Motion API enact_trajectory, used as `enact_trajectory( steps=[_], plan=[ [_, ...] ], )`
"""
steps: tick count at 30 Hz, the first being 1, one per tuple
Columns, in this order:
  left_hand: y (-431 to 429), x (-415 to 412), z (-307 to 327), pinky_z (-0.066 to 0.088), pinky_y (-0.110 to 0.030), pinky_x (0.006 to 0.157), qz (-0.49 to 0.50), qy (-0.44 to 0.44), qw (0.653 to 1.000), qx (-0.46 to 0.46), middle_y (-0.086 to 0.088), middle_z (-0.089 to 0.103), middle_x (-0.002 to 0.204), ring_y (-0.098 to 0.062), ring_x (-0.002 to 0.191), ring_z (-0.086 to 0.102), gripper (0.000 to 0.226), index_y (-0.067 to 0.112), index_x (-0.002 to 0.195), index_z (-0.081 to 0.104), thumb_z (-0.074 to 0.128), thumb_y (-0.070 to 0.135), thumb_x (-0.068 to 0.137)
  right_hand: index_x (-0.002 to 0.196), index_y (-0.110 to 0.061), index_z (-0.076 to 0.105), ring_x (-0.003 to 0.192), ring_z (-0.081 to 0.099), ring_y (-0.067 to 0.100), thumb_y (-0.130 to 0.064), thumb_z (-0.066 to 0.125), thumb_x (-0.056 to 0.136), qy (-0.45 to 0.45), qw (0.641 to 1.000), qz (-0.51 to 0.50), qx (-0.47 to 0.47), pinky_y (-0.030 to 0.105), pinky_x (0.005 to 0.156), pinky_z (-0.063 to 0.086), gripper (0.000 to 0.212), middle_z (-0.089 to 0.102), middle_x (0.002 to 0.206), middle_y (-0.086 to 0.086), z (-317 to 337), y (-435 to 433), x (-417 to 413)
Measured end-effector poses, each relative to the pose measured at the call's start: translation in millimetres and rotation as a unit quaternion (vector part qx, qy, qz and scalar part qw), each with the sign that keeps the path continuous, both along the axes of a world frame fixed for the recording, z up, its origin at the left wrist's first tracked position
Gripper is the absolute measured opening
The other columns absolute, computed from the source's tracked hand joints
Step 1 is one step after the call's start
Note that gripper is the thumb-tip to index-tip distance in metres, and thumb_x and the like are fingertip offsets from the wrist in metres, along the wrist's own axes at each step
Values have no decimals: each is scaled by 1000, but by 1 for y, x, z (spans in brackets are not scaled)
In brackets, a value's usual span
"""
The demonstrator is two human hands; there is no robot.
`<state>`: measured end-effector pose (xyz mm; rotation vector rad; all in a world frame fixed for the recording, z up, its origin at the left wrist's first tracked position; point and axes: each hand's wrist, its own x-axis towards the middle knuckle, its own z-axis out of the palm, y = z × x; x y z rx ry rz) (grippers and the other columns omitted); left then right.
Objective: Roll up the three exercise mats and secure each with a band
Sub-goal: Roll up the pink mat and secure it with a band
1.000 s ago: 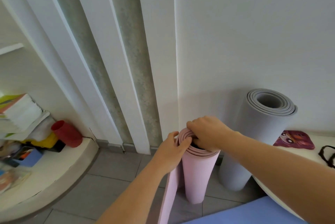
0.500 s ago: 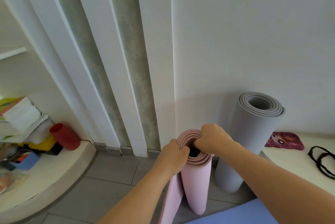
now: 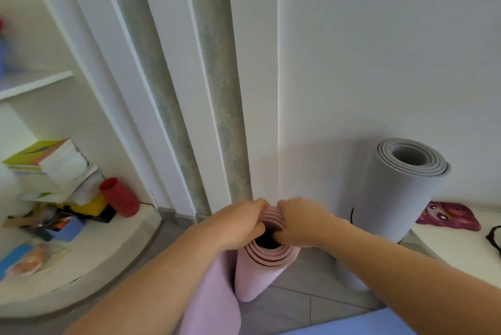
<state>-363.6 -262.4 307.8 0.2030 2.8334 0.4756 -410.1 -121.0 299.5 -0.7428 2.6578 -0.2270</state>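
Hands at the top rim of the pink mat [image 3: 257, 272], which stands upright on the tiled floor [image 3: 311, 299], partly rolled, loose tail hanging down on the left side. Left hand [image 3: 238, 222] clamps the rim from the left, fingers closed on the layers; right hand [image 3: 301, 222] grips the rim from the right, fingers curled into the dark core. Grey mat [image 3: 393, 199] stands rolled and upright just right of it, against the white wall [image 3: 379, 50], thin dark band low on its side. Blue mat [image 3: 352, 325] edge lies flat at bottom right. Black band [image 3: 493, 237] on the white ledge [image 3: 447, 245] far right, near a purple cartoon item [image 3: 447, 215]. Red cup [image 3: 119, 196] and books [image 3: 51, 166] on shelf left.
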Motion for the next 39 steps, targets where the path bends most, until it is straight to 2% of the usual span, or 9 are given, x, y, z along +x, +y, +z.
enact_trajectory(
  steps=[9, 11, 13, 15, 21, 28, 32, 36, 39],
  plan=[
    [-36, 4, -17, 39, -21, 88, 146, 16, 974, 175, 14, 51, 128, -9, 110, 54, 48, 23, 136, 42, 50, 45, 94, 125, -15, 44, 96, 60, 28, -19, 56, 86, 37, 999, 1, -21, 33, 76, 50, 41, 60, 108, 10, -20, -36, -7],
    [-56, 10, -14, 42, -25, 91, 156, -17, 977, 144, 12, 55, 123, -10, 110, 55, 36, 25, 127, 50, 46, 43, 96, 121, -14, 45, 95, 60, 28, -19, 56, 86, 36, 999, -6, -17, 32, 73, 49, 37, 59, 107, 9, -20, -38, -10],
    [-75, 21, -12, 43, -25, 74, 150, -35, 986, 60, 8, 60, 97, -13, 93, 57, 11, 29, 97, 53, 44, 34, 99, 119, -12, 44, 89, 59, 25, -18, 55, 87, 35, 999, -11, -12, 31, 69, 49, 35, 59, 105, 9, -19, -37, -12],
    [-76, 30, -11, 36, -27, 59, 147, 8, 988, -47, 5, 52, 79, -19, 82, 55, 21, 25, 79, 43, 41, 19, 99, 118, -11, 43, 85, 58, 24, -16, 55, 87, 43, 999, -14, -9, 30, 66, 47, 34, 60, 103, 8, -18, -38, -13],
    [-28, 39, -14, 37, -31, 64, 87, 66, 980, -167, -12, 60, 102, -29, 90, 61, 23, 7, 107, 51, 36, 0, 92, 114, -7, 41, 75, 50, 23, -14, 54, 89, 72, 995, -61, -20, 29, 62, 42, 29, 52, 89, 6, -13, -47, -16],
    [-30, 33, -14, 38, -27, 62, 172, 29, 985, -14, -10, 58, 88, -19, 73, 51, 27, 10, 83, 50, 32, 19, 101, 115, -9, 36, 73, 49, 24, -9, 52, 88, 87, 989, -106, -50, 30, 59, 41, 32, 46, 77, 4, -19, -60, -14],
    [-25, 24, -20, 35, -26, 54, 242, -17, 967, 82, -7, 56, 96, -13, 71, 49, 43, 9, 111, 44, 39, 49, 96, 119, -11, 36, 77, 50, 23, -11, 53, 88, 63, 989, -122, -55, 29, 62, 43, 35, 49, 84, 5, -18, -61, -14],
    [-26, 25, -28, 34, -23, 53, 260, 13, 960, 102, -1, 49, 95, -11, 72, 47, 39, 11, 113, 39, 44, 45, 96, 112, -12, 47, 89, 55, 25, -18, 54, 87, 22, 993, -105, -57, 29, 66, 45, 27, 58, 104, 9, -15, -53, -20],
    [-35, 21, -27, 38, -27, 61, 259, 55, 961, 84, -2, 49, 97, -15, 76, 50, 26, 15, 100, 39, 43, 41, 97, 100, -11, 56, 85, 62, 22, -29, 60, 83, -8, 997, -60, -40, 28, 66, 50, 26, 61, 90, 6, -11, -45, -20]
  ],
)
